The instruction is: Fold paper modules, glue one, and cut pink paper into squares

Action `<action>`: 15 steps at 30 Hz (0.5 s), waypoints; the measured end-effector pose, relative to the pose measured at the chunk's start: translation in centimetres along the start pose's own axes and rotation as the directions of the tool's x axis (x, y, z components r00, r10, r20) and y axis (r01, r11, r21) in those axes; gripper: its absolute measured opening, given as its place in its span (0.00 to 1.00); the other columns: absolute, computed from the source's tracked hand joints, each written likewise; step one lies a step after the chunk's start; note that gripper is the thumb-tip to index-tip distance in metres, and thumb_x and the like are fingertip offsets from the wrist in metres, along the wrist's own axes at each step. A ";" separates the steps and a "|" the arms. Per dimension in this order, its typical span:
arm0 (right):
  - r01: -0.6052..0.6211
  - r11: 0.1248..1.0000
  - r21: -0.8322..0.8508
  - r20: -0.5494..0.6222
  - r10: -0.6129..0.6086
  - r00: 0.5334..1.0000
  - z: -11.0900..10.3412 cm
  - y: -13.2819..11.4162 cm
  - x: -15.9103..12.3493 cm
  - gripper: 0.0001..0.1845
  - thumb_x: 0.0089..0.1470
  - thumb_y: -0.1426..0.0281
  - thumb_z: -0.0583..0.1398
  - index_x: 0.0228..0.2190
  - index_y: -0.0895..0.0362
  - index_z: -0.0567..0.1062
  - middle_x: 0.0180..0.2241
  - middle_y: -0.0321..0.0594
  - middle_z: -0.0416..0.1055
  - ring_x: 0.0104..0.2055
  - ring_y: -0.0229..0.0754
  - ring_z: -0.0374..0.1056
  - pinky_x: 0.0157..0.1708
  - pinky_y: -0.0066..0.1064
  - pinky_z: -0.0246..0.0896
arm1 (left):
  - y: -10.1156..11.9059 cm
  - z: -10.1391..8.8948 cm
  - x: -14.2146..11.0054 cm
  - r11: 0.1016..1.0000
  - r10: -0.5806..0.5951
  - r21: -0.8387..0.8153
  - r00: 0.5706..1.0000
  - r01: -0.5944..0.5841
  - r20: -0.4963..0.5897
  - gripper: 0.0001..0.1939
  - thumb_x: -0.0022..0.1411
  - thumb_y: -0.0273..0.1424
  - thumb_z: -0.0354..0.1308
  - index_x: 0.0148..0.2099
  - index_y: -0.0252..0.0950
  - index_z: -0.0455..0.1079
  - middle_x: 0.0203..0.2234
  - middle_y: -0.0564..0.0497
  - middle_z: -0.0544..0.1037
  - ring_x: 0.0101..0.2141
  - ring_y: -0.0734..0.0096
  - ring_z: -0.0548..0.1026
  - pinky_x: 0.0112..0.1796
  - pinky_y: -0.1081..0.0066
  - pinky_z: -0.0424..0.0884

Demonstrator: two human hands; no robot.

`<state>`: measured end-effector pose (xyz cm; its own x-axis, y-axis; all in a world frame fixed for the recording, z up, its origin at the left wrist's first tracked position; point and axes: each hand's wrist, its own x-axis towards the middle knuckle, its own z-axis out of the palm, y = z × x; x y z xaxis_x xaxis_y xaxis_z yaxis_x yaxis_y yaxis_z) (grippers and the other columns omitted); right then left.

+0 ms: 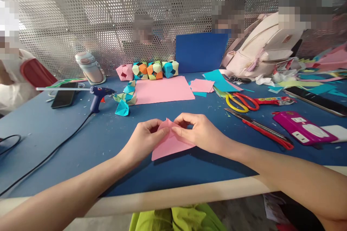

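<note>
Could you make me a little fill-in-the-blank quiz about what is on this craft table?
1. Both hands, left hand and right hand, pinch a folded sheet of ____ paper.
2. The dark blue glue gun lies to the ____ of the large flat pink sheet.
3. The scissors have one yellow handle and one ____ handle.
4. The table's covering is ____.

Missing words: pink; left; red; blue
</note>
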<state>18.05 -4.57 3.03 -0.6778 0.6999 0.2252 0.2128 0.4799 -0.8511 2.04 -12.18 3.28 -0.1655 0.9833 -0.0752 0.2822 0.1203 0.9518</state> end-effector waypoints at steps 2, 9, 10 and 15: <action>0.008 1.000 0.004 -0.010 -0.008 1.000 0.0 0.0 0.0 0.07 0.51 0.67 0.58 0.25 0.58 0.71 0.23 0.34 0.66 0.26 0.34 0.59 0.26 0.26 0.56 | -0.1 0.0 0.0 1.000 0.018 -0.019 1.000 -0.018 -0.003 0.15 0.56 0.42 0.58 0.33 0.32 0.72 0.25 0.54 0.70 0.27 0.76 0.63 0.27 0.76 0.59; -0.014 0.999 0.049 0.052 0.011 0.999 0.1 0.2 -0.2 0.09 0.52 0.67 0.59 0.23 0.58 0.70 0.21 0.33 0.66 0.25 0.33 0.59 0.25 0.26 0.56 | -0.1 -0.1 0.1 0.997 0.044 -0.066 0.999 -0.046 -0.024 0.14 0.55 0.41 0.62 0.33 0.33 0.73 0.27 0.52 0.74 0.28 0.75 0.66 0.29 0.75 0.62; -0.024 0.998 0.057 0.058 0.021 0.998 0.1 0.2 -0.2 0.09 0.52 0.67 0.59 0.23 0.58 0.70 0.21 0.33 0.66 0.24 0.33 0.59 0.25 0.26 0.56 | -0.1 -0.1 0.1 0.996 0.041 -0.077 0.999 -0.043 -0.026 0.14 0.55 0.40 0.62 0.32 0.33 0.73 0.26 0.52 0.74 0.28 0.75 0.66 0.29 0.75 0.62; -0.041 0.998 0.058 0.058 0.037 0.998 0.1 0.0 -0.2 0.09 0.52 0.67 0.59 0.23 0.58 0.70 0.21 0.34 0.67 0.25 0.33 0.60 0.25 0.25 0.57 | 0.1 -0.2 -0.1 0.991 0.049 -0.127 0.999 -0.050 -0.016 0.13 0.55 0.39 0.62 0.33 0.33 0.74 0.27 0.52 0.75 0.29 0.75 0.68 0.30 0.75 0.63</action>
<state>18.09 -4.75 2.98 -0.7094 0.6852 0.1652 0.1993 0.4199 -0.8854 1.90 -12.27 3.41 -0.1663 0.9858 -0.0242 0.1681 0.0525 0.9844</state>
